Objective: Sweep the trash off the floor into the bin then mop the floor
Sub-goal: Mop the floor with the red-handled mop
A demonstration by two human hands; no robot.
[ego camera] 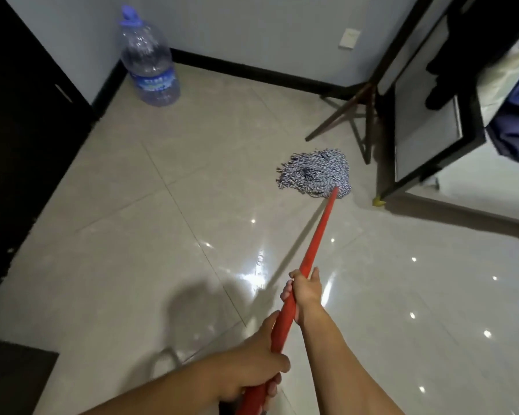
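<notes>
Red handle (320, 232), both fists curled tight round it: right hand (305, 292) nearer the mop head (315, 175), left hand (256, 365) at the near end. Mop head lies flat on the floor (132, 235), well right of the bottle (149, 64).

Mop head (315, 175), water bottle (150, 64) on floor (132, 235)
</notes>
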